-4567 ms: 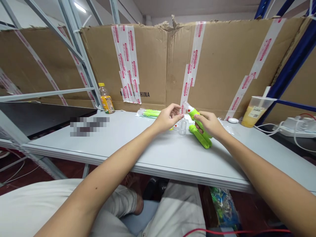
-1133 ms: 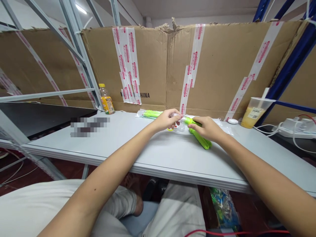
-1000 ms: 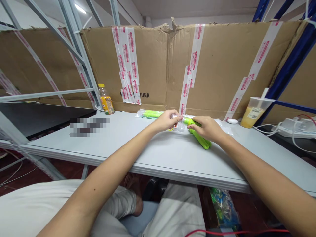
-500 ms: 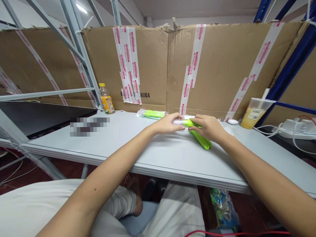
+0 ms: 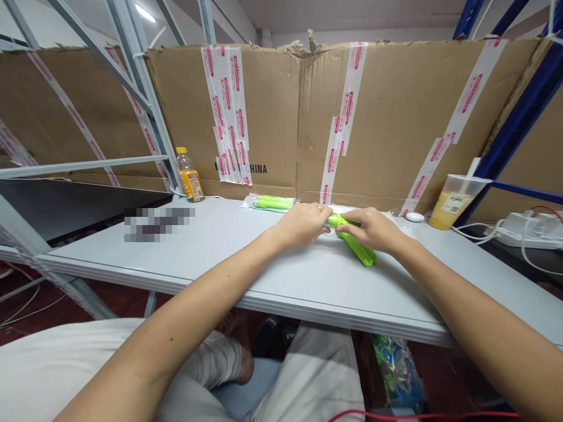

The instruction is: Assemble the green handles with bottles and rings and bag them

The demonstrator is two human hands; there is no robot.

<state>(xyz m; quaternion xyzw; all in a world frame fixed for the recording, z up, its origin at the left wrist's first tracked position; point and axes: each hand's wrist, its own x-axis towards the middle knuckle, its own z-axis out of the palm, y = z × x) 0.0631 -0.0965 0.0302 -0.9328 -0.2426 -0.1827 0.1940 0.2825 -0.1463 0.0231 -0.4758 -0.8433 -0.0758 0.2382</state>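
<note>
Gripping green plastic tool (image 5: 357, 248) low on grey table (image 5: 264, 264), head view: right hand (image 5: 373, 230) closed around its upper end, left hand (image 5: 303, 224) curled over the tip; grasp there hidden. Packaged green item (image 5: 270, 203) behind, drink cup (image 5: 455, 199) far right.

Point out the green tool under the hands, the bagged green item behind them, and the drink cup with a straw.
green tool (image 5: 361, 253): head view, on its lower handle.
bagged green item (image 5: 272, 203): head view, mid-body.
drink cup (image 5: 452, 202): head view, on its side wall.
</note>
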